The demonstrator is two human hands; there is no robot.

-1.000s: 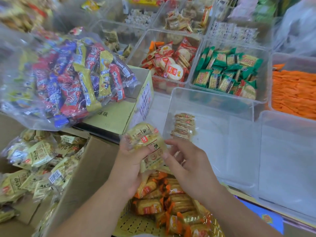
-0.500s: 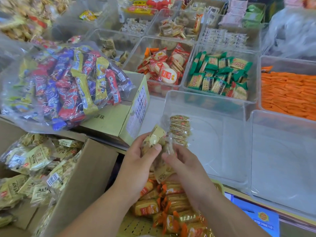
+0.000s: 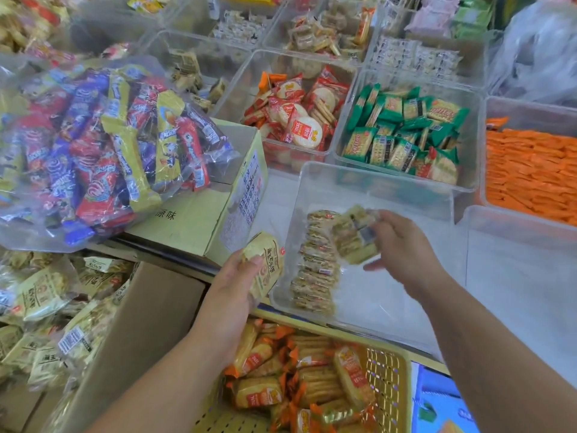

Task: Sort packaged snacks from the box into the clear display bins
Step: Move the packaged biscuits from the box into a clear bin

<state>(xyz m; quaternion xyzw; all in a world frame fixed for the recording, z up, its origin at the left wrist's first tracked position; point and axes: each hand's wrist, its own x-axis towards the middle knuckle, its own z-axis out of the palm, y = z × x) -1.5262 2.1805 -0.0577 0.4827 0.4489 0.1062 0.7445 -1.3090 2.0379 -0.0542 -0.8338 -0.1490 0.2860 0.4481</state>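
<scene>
Hovering over the clear bin, right hand fingers pinch a snack pack above the row of packs along its left wall — open floor to the right. Left hand grips a second pack just outside the bin's left edge, beside the cardboard box.

Pale yellow snack packets, green-wrapped crackers, orange sticks, clear bin.
</scene>
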